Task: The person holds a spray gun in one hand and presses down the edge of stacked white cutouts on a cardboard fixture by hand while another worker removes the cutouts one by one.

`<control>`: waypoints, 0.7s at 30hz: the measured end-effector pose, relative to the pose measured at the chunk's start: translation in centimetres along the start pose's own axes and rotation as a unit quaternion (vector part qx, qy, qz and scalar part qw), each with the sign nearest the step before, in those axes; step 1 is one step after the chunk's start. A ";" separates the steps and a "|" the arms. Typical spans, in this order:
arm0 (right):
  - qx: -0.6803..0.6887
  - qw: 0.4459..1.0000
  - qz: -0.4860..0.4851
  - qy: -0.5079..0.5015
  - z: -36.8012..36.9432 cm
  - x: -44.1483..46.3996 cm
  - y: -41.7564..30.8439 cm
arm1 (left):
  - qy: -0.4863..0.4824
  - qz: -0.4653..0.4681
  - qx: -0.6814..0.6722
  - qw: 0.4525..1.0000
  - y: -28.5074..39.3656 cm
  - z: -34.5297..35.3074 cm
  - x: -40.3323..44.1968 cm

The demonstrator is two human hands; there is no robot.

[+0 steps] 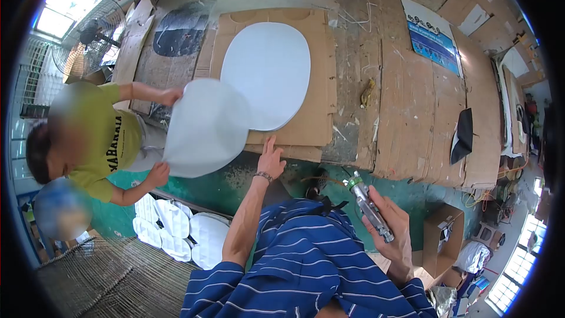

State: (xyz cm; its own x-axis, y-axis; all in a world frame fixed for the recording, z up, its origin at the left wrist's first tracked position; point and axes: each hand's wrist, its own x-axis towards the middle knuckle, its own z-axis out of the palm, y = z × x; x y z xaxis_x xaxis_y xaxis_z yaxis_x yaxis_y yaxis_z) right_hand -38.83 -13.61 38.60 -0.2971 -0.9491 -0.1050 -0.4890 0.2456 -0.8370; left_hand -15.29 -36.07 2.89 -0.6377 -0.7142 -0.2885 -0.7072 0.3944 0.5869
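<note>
Metal tool (372,212), pt hidden, clasped in R grip (392,224); L grip (269,163) spread at cardbd (321,100).

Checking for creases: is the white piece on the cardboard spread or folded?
Spread: the white piece lies flat, visible edge smoothly rounded.

The bare left forearm (246,218) reached forward, its wrist (263,175) ringed by a dark beaded bracelet. The bare left hand (271,162) lay back upward, its fingers extended and slightly apart, tips at the front edge of the brown cardboard-covered table (406,141). The bare right hand (388,221) was held up short of that edge, digits bent in a holding grip, above a bare right forearm (402,271) partly in view.
</note>
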 end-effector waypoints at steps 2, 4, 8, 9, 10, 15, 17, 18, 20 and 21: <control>-0.019 1.000 -0.014 -0.001 0.7 0.8 -0.4 | 0.025 0.030 -0.011 0.999 -0.3 0.0 0.1; -0.009 0.998 -0.026 -0.048 1.5 1.0 -1.1 | 0.058 0.053 -0.022 0.997 -0.6 -0.2 -0.9; -0.013 0.995 -0.043 -0.085 2.7 3.2 -2.8 | 0.110 0.073 -0.088 0.987 -2.3 -1.2 -3.6; -0.019 0.996 -0.036 -0.080 2.9 3.7 -2.9 | 0.097 0.023 -0.115 0.988 -3.5 -1.1 -4.4; -0.019 0.996 -0.034 -0.082 3.1 4.2 -3.1 | 0.082 -0.027 -0.141 0.986 -4.9 -0.7 -5.3; -0.027 0.999 -0.031 0.031 3.2 5.9 -3.3 | 0.037 -0.182 -0.091 0.978 -13.7 3.5 -10.1; -0.033 0.997 -0.010 0.064 2.8 5.8 -3.4 | 0.003 -0.278 -0.111 0.954 -16.5 5.7 -12.2; -0.033 0.997 -0.008 0.063 2.6 5.6 -3.1 | 0.002 -0.279 -0.111 0.954 -17.7 6.4 -13.2; -0.053 0.995 -0.028 0.075 2.0 5.1 -2.4 | -0.113 -0.307 -0.071 0.942 -19.4 7.4 -14.8; -0.052 0.997 0.006 0.062 1.7 4.5 -2.6 | -0.114 -0.307 -0.071 0.942 -19.4 7.7 -15.6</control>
State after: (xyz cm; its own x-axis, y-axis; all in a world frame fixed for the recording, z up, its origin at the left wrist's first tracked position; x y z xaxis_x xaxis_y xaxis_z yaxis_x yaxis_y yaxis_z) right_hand -37.55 -18.85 39.37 -0.3997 -0.9157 -0.0418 -0.5654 0.2822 -0.7751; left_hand 6.02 -28.17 -9.88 -0.1824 -0.6340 -0.7516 -0.9266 -0.1450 0.3471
